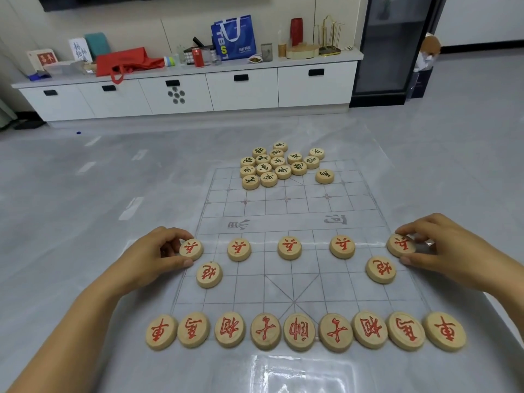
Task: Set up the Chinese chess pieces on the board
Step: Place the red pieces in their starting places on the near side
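A translucent chess board sheet [286,214] lies on the grey floor. Red-lettered wooden pieces stand on its near half: a back row of several pieces [299,331], two cannons [209,274] [380,269] and a row of soldiers [289,247]. My left hand [158,256] pinches the leftmost red soldier [191,249] on the board's left edge. My right hand [442,245] pinches the rightmost red soldier [401,244] on the right edge. Black-lettered pieces [275,165] lie in a loose cluster at the far end, one black piece [324,176] apart to the right.
A long white cabinet [243,89] runs along the far wall, cluttered with a blue bag [233,38], a red bag [127,63], a can and boxes. A dark glass-door cabinet [394,46] stands at the right. Grey floor surrounds the board.
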`<state>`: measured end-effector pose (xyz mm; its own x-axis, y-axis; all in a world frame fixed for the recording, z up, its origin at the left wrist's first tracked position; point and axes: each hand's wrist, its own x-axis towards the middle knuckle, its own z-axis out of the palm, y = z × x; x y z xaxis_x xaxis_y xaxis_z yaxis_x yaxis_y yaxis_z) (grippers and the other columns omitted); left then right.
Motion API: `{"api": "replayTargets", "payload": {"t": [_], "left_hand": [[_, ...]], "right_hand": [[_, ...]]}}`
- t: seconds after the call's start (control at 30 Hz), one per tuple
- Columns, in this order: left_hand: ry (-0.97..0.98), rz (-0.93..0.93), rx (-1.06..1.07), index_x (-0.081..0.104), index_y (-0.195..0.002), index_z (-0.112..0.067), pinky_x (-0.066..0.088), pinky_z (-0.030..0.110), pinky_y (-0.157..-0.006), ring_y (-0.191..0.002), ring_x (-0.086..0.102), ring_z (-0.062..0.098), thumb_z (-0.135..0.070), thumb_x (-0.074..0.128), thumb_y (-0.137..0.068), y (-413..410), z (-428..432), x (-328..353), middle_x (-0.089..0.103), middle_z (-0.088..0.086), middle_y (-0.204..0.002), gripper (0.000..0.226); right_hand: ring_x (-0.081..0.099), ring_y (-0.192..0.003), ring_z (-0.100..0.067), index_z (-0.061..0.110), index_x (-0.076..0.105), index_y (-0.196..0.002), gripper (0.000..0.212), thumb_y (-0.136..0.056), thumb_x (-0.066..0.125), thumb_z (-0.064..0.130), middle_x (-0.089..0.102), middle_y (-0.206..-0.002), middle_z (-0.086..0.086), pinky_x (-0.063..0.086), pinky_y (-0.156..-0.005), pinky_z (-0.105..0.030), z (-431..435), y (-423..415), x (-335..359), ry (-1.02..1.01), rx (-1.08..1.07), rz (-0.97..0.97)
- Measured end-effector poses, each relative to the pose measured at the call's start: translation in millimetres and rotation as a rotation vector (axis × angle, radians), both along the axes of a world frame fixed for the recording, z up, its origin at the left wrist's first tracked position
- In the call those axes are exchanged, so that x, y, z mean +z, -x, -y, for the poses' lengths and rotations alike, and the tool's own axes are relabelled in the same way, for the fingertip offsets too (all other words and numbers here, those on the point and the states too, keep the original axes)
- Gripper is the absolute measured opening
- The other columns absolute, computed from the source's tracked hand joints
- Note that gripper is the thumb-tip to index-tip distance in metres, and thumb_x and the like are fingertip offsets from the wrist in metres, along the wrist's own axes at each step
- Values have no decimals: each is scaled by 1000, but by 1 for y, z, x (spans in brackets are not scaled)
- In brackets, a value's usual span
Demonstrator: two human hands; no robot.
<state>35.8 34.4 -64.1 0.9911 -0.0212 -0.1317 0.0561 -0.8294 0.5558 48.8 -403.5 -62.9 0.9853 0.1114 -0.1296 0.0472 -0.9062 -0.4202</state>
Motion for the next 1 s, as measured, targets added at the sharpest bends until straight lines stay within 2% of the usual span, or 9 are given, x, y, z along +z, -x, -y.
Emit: {"api": "replayTargets", "payload": {"t": [0.33,0.8,0.93,1.0], "left_hand": [[6,-9,6,51,-107,-31,39,17,-68,-83,50,14,-22,71,-77,0,2,1,53,-2,-96,37],[11,-32,22,51,-108,-30,38,14,-67,-83,50,14,-22,71,-77,0,5,5,53,-3,-94,38],[18,-58,29,50,-109,-31,39,14,-68,-85,50,13,-25,71,-77,1,5,6,53,-3,-95,39],[47,-60,43,50,-110,-31,40,15,-69,-86,52,14,-27,69,-78,0,5,7,54,-2,-94,36]], "right_hand": [[46,-96,-9,26,52,-121,46,-78,67,32,39,-108,9,43,-89,-28,-1,2,2,7,1,0],[46,-98,-9,23,47,-127,59,-74,72,31,37,-110,11,44,-89,-28,-2,3,2,-31,-35,-20],[48,-97,-8,23,48,-127,61,-72,73,33,39,-109,11,45,-88,-28,0,3,2,-31,-31,-21],[49,-94,-6,24,48,-126,65,-69,72,43,41,-110,11,45,-85,-27,1,4,3,-42,-26,-32]]}}
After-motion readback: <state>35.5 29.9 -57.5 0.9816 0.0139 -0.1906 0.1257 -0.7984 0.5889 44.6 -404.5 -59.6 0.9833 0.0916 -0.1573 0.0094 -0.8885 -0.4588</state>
